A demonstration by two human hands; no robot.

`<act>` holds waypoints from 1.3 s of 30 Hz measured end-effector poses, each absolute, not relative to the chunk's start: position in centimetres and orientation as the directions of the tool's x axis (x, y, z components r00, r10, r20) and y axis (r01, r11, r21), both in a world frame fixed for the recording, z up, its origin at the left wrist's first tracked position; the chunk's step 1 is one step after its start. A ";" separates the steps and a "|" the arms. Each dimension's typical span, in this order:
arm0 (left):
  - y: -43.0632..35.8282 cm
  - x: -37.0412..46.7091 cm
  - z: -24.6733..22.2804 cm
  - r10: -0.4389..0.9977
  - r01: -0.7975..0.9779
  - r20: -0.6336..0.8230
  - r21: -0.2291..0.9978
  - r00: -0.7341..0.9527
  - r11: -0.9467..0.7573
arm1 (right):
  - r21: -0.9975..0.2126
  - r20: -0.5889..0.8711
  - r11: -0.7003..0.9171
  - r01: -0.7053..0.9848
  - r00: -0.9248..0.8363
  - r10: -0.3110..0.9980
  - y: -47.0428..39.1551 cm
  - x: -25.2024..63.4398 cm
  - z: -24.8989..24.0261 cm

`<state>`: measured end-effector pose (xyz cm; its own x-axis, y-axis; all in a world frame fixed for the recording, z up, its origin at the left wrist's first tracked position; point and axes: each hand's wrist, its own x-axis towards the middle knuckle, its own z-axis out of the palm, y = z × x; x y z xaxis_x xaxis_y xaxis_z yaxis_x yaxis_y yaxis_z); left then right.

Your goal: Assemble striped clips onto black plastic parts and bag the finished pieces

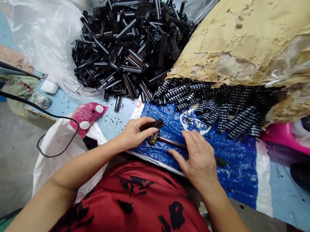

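Observation:
Pinched in my left hand point(138, 132) is a small black part point(156, 124), held above the blue plastic sheet point(237, 180). Just under it lies a hammer-like tool, its short head point(154, 138) near my left fingertips and its thin metal shaft point(172, 143) running right. The tool's dark handle end point(220, 161) shows beyond my right hand. My right hand point(198, 159) hovers over the shaft with thumb and fingers apart, holding nothing.
A big heap of black tubular parts point(129, 43) lies on clear plastic at the back. Black-and-white patterned pieces point(222, 108) spill from a torn yellow sack point(243, 40). A pink basket point(293, 139) stands right; a red pincushion-like bundle point(90, 114) and white bag point(53, 160) are left.

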<state>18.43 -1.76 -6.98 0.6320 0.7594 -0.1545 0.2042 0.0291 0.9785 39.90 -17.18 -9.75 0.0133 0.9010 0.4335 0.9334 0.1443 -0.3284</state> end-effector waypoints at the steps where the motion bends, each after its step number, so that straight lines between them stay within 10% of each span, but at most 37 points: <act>1: -1.2 17.8 -7.0 0.777 0.290 -0.102 0.951 0.622 -0.108 | -0.289 0.400 0.116 0.950 0.010 0.916 -17.6 40.4 -10.1; 5: 0.7 16.1 -7.0 0.721 0.539 -0.123 0.751 0.682 -0.382 | -0.311 0.411 0.128 0.942 0.012 0.912 -18.2 40.4 -9.3; 12: 2.1 16.8 -7.3 0.645 0.615 -0.350 0.752 0.679 -0.239 | -0.330 0.461 0.168 0.929 0.003 0.888 -15.3 38.2 -7.5; 29: 3.0 17.1 -5.7 0.595 0.657 -0.365 0.639 0.716 -0.399 | -0.441 0.426 0.447 0.778 -0.257 0.867 -16.5 37.3 -8.6; 34: 5.2 8.5 -0.3 0.270 0.646 -0.588 0.719 0.762 -0.258 | -0.337 0.438 0.293 0.895 -0.126 0.890 -18.3 41.3 -9.7; 39: 6.9 6.9 -1.0 0.732 0.766 -0.333 0.510 0.594 -0.390 | -0.310 0.396 0.229 0.923 -0.093 0.914 -17.3 40.8 -10.1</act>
